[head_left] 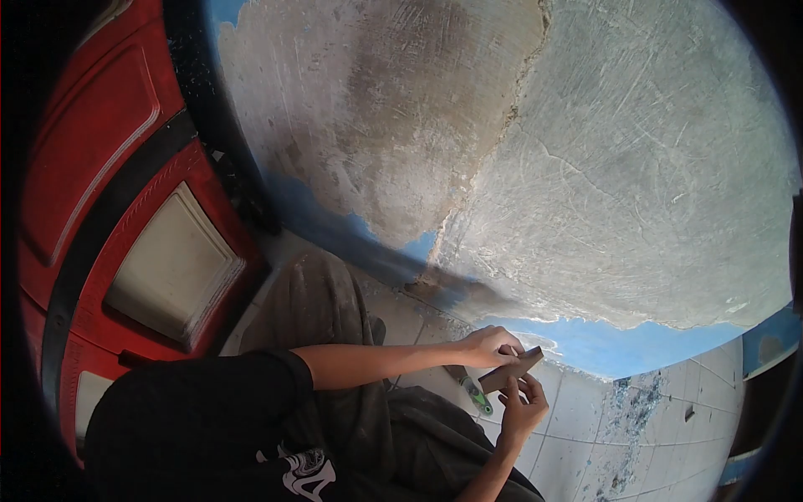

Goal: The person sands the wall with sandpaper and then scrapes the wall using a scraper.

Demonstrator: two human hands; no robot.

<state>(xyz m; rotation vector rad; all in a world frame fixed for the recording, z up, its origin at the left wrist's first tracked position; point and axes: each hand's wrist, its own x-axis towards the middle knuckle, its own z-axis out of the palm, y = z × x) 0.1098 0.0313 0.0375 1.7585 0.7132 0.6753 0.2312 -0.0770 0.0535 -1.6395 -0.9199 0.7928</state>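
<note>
Between my two hands is a flat, stiff-looking grey-brown piece (512,371) with a darker edge, which looks like folded sandpaper. My left hand (488,346) pinches its upper side, with the fingertips curled in. From below, my right hand (524,406) grips it with the thumb on its face and the fingers behind. On the tiles just under my hands lies a scraper with a green handle (479,398), partly covered by the sandpaper and my left hand.
Ahead stands a wall (619,184) of bare grey plaster, with a long rough crack and blue paint (585,341) along its lower edge. Blue paint flakes (623,435) litter the white tile floor (573,422). A red door (100,109) with cream panels is at the left.
</note>
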